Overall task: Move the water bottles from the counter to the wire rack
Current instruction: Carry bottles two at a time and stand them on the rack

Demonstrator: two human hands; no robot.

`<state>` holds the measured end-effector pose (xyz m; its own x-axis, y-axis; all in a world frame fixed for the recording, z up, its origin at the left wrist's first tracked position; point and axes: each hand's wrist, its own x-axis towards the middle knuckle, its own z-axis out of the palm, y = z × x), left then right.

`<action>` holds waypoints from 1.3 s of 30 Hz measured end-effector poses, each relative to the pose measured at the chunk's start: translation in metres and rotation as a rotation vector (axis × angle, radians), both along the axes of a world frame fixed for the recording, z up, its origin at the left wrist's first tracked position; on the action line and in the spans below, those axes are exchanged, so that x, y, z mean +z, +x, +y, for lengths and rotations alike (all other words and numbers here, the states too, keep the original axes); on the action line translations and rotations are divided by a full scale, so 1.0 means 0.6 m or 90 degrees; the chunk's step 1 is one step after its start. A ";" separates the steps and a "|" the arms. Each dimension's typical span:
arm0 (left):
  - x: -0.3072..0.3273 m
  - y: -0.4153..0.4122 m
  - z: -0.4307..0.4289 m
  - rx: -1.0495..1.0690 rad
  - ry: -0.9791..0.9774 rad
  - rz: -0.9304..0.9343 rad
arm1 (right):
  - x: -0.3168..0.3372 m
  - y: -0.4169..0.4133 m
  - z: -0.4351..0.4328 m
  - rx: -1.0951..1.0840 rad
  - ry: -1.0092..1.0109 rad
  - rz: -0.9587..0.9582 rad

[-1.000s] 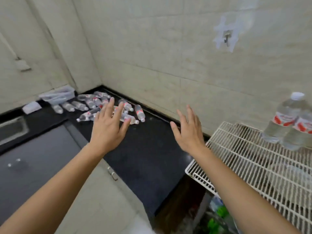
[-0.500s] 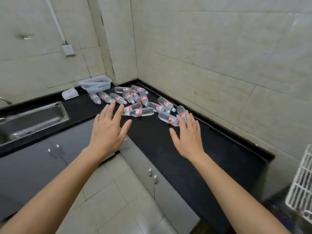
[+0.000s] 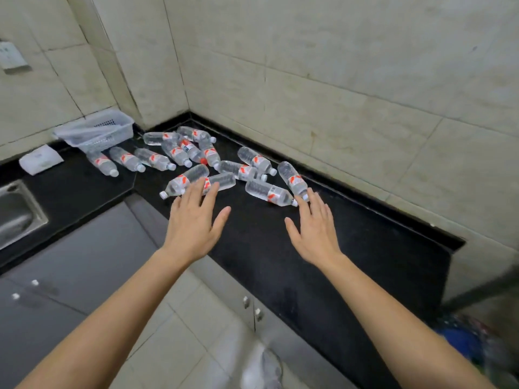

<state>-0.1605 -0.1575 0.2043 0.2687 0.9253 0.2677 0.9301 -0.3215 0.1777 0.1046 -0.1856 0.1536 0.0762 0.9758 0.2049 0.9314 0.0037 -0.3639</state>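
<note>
I see both hands out over the black tabletop, palms down, neither grip closed on anything. The left hand has its fingers spread, the tips overlapping the nearest lying bottle in my view — touching or just above it, I cannot tell. The right hand is likewise spread and empty, its fingertips just short of the cap end of another bottle.

The water bottles all lie on their sides, scattered in the corner of the tabletop where the two tiled walls meet — clear, with red-and-white labels. A clear plastic basket sits behind them at the left, beside a small white pack. The steel sink shows at the far left.
</note>
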 end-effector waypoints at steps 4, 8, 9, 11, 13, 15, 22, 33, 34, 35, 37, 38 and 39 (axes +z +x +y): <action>-0.045 0.039 0.144 -0.020 -0.044 0.047 | -0.052 0.041 0.130 -0.023 -0.053 0.017; -0.083 0.093 0.282 -0.047 -0.116 0.088 | -0.086 0.090 0.252 -0.078 -0.149 0.025; -0.090 0.109 0.311 -0.065 -0.126 0.100 | -0.094 0.102 0.277 -0.091 -0.166 0.030; -0.103 0.141 0.363 -0.093 -0.159 0.126 | -0.108 0.123 0.319 -0.122 -0.201 0.052; -0.121 0.166 0.403 -0.114 -0.200 0.144 | -0.123 0.135 0.345 -0.144 -0.243 0.078; -0.144 0.189 0.437 -0.146 -0.217 0.149 | -0.142 0.143 0.363 -0.161 -0.275 0.099; -0.260 0.253 0.553 -0.321 -0.301 0.110 | -0.224 0.151 0.421 -0.281 -0.345 0.157; -0.426 0.295 0.625 -0.480 -0.289 0.127 | -0.332 0.147 0.482 -0.385 -0.286 0.349; -0.428 0.297 0.629 -0.489 -0.281 0.124 | -0.336 0.146 0.488 -0.406 -0.278 0.360; -0.428 0.296 0.629 -0.491 -0.275 0.125 | -0.336 0.144 0.492 -0.423 -0.273 0.372; -0.426 0.294 0.625 -0.476 -0.278 0.115 | -0.327 0.140 0.492 -0.432 -0.284 0.387; -0.424 0.294 0.621 -0.464 -0.287 0.109 | -0.318 0.139 0.486 -0.428 -0.296 0.389; -0.421 0.295 0.617 -0.455 -0.299 0.109 | -0.309 0.140 0.477 -0.423 -0.308 0.389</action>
<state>0.0165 0.2129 -0.0480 0.8286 0.5244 -0.1961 0.5597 -0.7666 0.3147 0.1885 0.1004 -0.0317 0.5916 0.6659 -0.4546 0.3456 -0.7189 -0.6031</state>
